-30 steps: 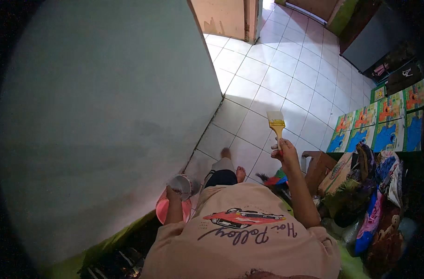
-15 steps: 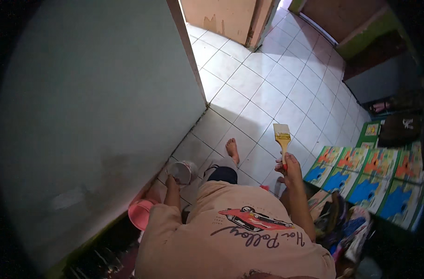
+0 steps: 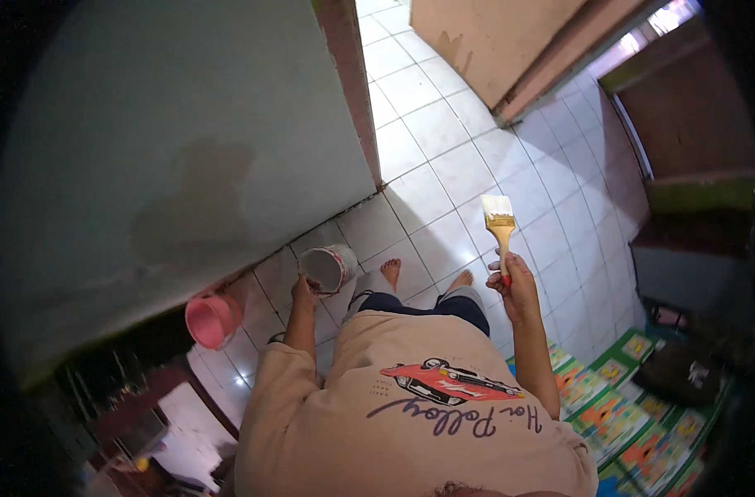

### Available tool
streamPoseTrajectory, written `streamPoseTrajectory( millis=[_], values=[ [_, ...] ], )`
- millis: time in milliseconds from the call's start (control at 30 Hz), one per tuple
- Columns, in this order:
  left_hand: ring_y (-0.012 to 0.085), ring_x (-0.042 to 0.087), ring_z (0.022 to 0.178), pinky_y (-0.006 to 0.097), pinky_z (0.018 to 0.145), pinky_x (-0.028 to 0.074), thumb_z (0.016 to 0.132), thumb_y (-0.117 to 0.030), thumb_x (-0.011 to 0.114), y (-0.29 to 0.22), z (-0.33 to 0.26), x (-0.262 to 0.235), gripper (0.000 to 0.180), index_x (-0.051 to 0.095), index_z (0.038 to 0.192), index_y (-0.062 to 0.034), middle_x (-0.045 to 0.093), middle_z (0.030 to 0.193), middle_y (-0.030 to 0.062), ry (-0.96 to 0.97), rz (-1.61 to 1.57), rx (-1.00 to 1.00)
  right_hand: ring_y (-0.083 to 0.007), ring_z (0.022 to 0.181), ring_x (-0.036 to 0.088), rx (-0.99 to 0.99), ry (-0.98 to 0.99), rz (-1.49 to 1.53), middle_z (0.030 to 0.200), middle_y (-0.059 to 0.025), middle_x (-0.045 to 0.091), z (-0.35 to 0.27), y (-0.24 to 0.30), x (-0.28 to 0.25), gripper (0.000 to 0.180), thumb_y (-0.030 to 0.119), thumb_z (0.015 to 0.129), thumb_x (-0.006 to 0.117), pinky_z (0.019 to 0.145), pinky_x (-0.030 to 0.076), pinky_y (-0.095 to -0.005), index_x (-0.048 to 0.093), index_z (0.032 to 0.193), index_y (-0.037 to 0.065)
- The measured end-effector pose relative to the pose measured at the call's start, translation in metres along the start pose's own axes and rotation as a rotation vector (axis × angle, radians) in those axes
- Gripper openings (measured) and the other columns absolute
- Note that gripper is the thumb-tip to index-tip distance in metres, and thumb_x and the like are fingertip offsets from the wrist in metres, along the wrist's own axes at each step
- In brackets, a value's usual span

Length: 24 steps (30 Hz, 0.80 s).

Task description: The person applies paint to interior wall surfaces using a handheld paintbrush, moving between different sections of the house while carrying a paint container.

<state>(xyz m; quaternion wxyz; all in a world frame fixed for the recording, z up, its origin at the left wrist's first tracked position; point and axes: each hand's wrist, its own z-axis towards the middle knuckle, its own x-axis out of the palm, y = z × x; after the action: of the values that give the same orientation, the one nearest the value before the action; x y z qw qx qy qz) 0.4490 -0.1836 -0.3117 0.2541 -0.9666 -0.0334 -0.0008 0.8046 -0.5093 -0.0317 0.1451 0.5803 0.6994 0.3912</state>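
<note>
In my right hand (image 3: pixel 516 282) is a flat paintbrush (image 3: pixel 500 224), its fingers closed round the wooden handle near the red end. The pale bristles point up and away from me. My left hand (image 3: pixel 305 291) grips the rim of a whitish paint bucket (image 3: pixel 338 263), which tilts toward me so its pale inside shows. The bucket hangs beside my left leg. How much it holds, I cannot tell.
A grey-green wall (image 3: pixel 162 124) runs along the left, with a pink bucket (image 3: pixel 213 321) on the floor by its foot. Ahead, a door (image 3: pixel 485 41) stands ajar over white floor tiles (image 3: pixel 435 186). A colourful patterned mat (image 3: pixel 634 406) lies at the lower right.
My body has turned and stepped, so the wall, doorway and mat have shifted in view. Both my feet now show. Brush and bucket stay in my hands.
</note>
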Motion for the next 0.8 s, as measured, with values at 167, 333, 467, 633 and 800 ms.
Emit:
streamPoseTrajectory(
  millis=[167,333,467,633,800],
  values=[
    [0.0227,0.053,0.058,0.037,0.056,0.045,0.092,-0.022,0.052,0.041,-0.055,0.019,0.022,0.048,0.076,-0.0076,0.047,0.063,0.0062,-0.081,-0.162,0.106,-0.0121,0.058,0.060,0.082,0.145,-0.136,0.085,-0.0096,0.061,0.060,0.039,-0.022,0.030,0.025,0.098,0.045,0.058,0.053,-0.0273,0.051,0.115,0.002],
    [0.0221,0.056,0.060,0.036,0.058,0.048,0.091,-0.026,0.057,0.126,-0.106,-0.008,0.023,0.048,0.082,-0.0064,0.048,0.066,0.0055,-0.235,-0.263,0.201,-0.0130,0.059,0.061,0.148,0.358,-0.260,0.085,-0.0105,0.062,0.106,0.085,-0.051,0.026,0.025,0.098,0.047,0.057,0.054,-0.0273,0.052,0.109,0.002],
    [0.0209,0.054,0.058,0.037,0.056,0.048,0.092,-0.025,0.054,0.186,-0.159,-0.008,0.022,0.048,0.080,-0.0069,0.046,0.065,0.0046,-0.409,-0.400,0.184,-0.0151,0.060,0.062,0.164,0.451,-0.377,0.088,-0.0122,0.063,0.145,0.113,-0.075,0.026,0.025,0.097,0.047,0.058,0.054,-0.0291,0.051,0.109,0.002],
    [0.0202,0.051,0.055,0.034,0.051,0.045,0.090,-0.025,0.055,0.278,-0.203,-0.014,0.022,0.048,0.077,-0.0090,0.045,0.063,0.0039,-0.489,-0.595,0.169,-0.0147,0.059,0.062,0.215,0.492,-0.502,0.088,-0.0123,0.063,0.177,0.128,-0.079,0.027,0.025,0.097,0.046,0.058,0.055,-0.0293,0.050,0.110,0.002],
    [0.0205,0.050,0.053,0.033,0.048,0.042,0.086,-0.026,0.057,0.408,-0.226,-0.020,0.022,0.048,0.077,-0.0091,0.044,0.059,0.0045,-0.530,-0.907,0.058,-0.0147,0.059,0.061,0.247,0.628,-0.566,0.087,-0.0113,0.062,0.163,0.123,-0.065,0.025,0.024,0.098,0.045,0.059,0.054,-0.0296,0.050,0.108,0.002]
  ],
)
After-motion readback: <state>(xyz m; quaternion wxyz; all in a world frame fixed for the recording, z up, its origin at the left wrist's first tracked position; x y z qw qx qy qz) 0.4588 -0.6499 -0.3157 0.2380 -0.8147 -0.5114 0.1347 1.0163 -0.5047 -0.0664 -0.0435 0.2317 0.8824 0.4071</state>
